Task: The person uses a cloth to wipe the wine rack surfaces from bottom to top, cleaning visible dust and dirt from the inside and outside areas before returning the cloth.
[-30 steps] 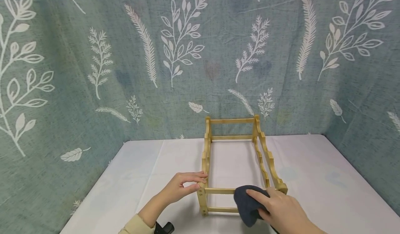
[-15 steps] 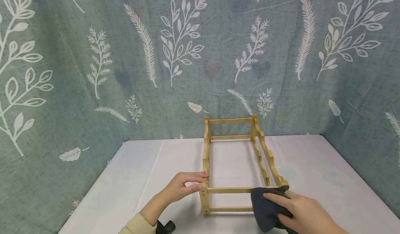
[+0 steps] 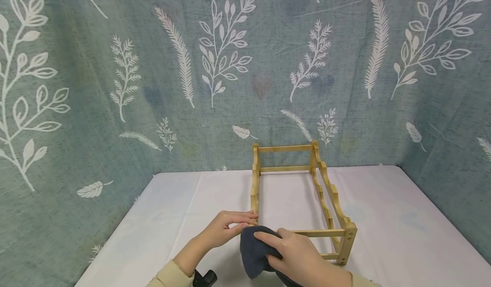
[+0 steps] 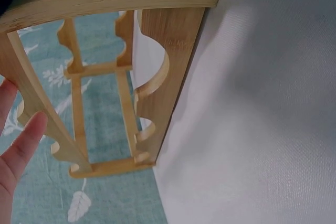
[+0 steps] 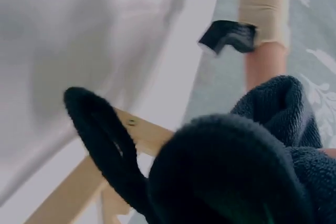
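A light wooden rack (image 3: 324,233) with scalloped side rails stands lengthwise on the table, its near end facing me. My left hand (image 3: 226,228) rests straight fingers and thumb on its near left corner; in the left wrist view, two fingers (image 4: 29,137) touch a scalloped rail. My right hand (image 3: 297,253) grips a dark blue towel (image 3: 258,251) against the left part of the near crossbar, right beside the left thumb. The bunched towel (image 5: 226,166) fills much of the right wrist view and hides the near left post and part of the crossbars.
The white-covered table (image 3: 184,210) extends on both sides of the rack. A teal curtain (image 3: 215,65) with white leaf prints hangs behind and along both sides. A black strap-like piece (image 3: 205,278) sits at the left wrist.
My right hand and towel first went right to the near right corner, then slid back left along the crossbar to the left corner. The left hand and the rack stay almost in place.
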`<state>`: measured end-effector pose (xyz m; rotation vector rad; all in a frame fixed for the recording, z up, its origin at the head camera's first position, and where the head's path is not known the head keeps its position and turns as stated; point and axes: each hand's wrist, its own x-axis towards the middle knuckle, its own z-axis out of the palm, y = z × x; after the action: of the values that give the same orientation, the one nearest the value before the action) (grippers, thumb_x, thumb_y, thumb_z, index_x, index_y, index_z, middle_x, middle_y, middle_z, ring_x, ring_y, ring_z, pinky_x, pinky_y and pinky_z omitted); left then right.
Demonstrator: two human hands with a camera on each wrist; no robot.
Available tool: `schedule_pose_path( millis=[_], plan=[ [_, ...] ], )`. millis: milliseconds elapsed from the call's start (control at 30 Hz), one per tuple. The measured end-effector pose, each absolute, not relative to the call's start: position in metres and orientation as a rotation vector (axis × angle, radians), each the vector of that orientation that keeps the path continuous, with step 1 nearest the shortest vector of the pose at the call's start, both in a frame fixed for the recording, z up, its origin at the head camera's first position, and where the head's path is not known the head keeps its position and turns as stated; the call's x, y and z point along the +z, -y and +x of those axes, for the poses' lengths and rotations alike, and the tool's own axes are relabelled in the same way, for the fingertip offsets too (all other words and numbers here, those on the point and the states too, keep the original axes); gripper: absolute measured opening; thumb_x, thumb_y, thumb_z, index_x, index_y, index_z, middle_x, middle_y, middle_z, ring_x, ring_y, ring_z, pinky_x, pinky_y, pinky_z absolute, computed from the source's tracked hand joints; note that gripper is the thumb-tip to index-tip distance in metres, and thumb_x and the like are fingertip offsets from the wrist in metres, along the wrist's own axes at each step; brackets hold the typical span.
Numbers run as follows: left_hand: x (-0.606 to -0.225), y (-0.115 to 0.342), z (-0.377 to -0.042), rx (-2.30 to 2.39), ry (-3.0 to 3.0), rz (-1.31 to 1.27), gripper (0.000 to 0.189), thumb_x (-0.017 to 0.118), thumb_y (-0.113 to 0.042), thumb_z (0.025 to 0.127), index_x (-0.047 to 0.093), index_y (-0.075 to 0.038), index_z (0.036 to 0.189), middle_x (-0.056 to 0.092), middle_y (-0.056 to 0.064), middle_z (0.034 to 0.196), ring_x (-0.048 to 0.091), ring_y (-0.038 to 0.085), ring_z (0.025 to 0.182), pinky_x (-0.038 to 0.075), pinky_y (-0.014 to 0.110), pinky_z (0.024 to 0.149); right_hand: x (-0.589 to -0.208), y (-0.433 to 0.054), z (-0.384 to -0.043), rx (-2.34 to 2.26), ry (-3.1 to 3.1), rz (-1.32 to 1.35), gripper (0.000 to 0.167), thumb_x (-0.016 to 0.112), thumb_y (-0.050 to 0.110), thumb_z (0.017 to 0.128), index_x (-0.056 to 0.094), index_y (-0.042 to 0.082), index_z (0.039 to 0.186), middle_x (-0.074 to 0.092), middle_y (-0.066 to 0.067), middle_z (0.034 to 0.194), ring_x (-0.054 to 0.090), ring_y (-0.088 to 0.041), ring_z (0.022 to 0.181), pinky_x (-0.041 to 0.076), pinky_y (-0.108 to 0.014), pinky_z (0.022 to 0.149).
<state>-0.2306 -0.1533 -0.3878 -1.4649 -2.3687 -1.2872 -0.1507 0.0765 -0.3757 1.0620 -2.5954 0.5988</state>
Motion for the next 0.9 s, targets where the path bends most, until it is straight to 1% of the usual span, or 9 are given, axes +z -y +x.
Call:
schedule_pose_path(
  millis=[133, 200, 333, 433, 533, 633, 800, 900],
  plan=[
    [-0.375, 0.151, -0.222, -1.270, 2.388, -1.449, 0.018, 0.053, 0.003, 0.089, 0.067, 0.005, 0.099, 0.062, 0.025, 0.110, 0.055, 0.037, 0.110, 0.046, 0.036, 0.093, -0.388, -0.067, -0.155, 0.519, 2.709, 1.074, 0.043, 0.068, 0.024, 0.080, 0.058, 0.026, 0.122, 0.055, 0.001, 0.071, 0.043, 0.000, 0.052, 0.035, -0.015, 0.043],
    [-0.378, 0.152, -0.224, -1.286, 2.403, -1.435, 0.019, 0.053, 0.004, 0.088, 0.067, 0.005, 0.100, 0.061, 0.024, 0.112, 0.053, 0.038, 0.111, 0.045, 0.037, 0.094, -0.399, -0.065, -0.158, 0.503, 2.816, 1.096, 0.041, 0.069, 0.023, 0.079, 0.060, 0.026, 0.119, 0.057, 0.002, 0.071, 0.045, 0.000, 0.053, 0.036, -0.016, 0.043],
    [-0.392, 0.154, -0.233, -1.299, 2.406, -1.434, 0.020, 0.053, 0.004, 0.089, 0.068, 0.001, 0.102, 0.062, 0.019, 0.115, 0.053, 0.034, 0.114, 0.045, 0.036, 0.094, -0.424, -0.064, -0.164, 0.520, 2.955, 1.094, 0.038, 0.071, 0.021, 0.075, 0.065, 0.026, 0.113, 0.062, 0.003, 0.073, 0.050, -0.001, 0.059, 0.039, -0.019, 0.045],
    [-0.399, 0.155, -0.238, -1.291, 2.396, -1.440, 0.021, 0.053, 0.000, 0.090, 0.068, -0.002, 0.104, 0.062, 0.015, 0.116, 0.053, 0.030, 0.115, 0.044, 0.035, 0.095, -0.432, -0.065, -0.167, 0.534, 2.955, 1.097, 0.039, 0.071, 0.020, 0.074, 0.065, 0.027, 0.111, 0.063, 0.003, 0.076, 0.052, -0.002, 0.062, 0.040, -0.021, 0.046],
    [-0.401, 0.156, -0.240, -1.272, 2.373, -1.460, 0.020, 0.052, -0.005, 0.092, 0.068, -0.002, 0.105, 0.062, 0.014, 0.116, 0.054, 0.028, 0.114, 0.045, 0.036, 0.094, -0.427, -0.067, -0.166, 0.539, 2.917, 1.117, 0.040, 0.070, 0.020, 0.074, 0.064, 0.028, 0.113, 0.062, 0.004, 0.075, 0.049, 0.000, 0.059, 0.037, -0.019, 0.045],
    [-0.401, 0.157, -0.240, -1.283, 2.378, -1.459, 0.021, 0.051, -0.008, 0.093, 0.068, -0.004, 0.105, 0.062, 0.013, 0.117, 0.055, 0.026, 0.115, 0.045, 0.035, 0.095, -0.414, -0.069, -0.163, 0.552, 2.869, 1.118, 0.042, 0.069, 0.021, 0.078, 0.061, 0.029, 0.118, 0.057, 0.005, 0.072, 0.042, 0.002, 0.055, 0.034, -0.016, 0.044],
    [-0.402, 0.157, -0.241, -1.284, 2.384, -1.450, 0.021, 0.053, -0.004, 0.091, 0.069, -0.006, 0.104, 0.063, 0.014, 0.116, 0.055, 0.025, 0.114, 0.045, 0.035, 0.094, -0.383, -0.074, -0.156, 0.597, 2.708, 1.080, 0.047, 0.068, 0.021, 0.080, 0.057, 0.029, 0.125, 0.057, 0.003, 0.074, 0.039, 0.002, 0.052, 0.032, -0.014, 0.043],
    [-0.403, 0.157, -0.241, -1.274, 2.363, -1.468, 0.021, 0.054, 0.000, 0.090, 0.069, -0.002, 0.103, 0.062, 0.018, 0.114, 0.056, 0.028, 0.112, 0.045, 0.035, 0.094, -0.373, -0.075, -0.153, 0.617, 2.646, 1.058, 0.047, 0.068, 0.020, 0.080, 0.057, 0.028, 0.125, 0.056, 0.003, 0.072, 0.037, 0.002, 0.050, 0.031, -0.014, 0.042]
  ],
)
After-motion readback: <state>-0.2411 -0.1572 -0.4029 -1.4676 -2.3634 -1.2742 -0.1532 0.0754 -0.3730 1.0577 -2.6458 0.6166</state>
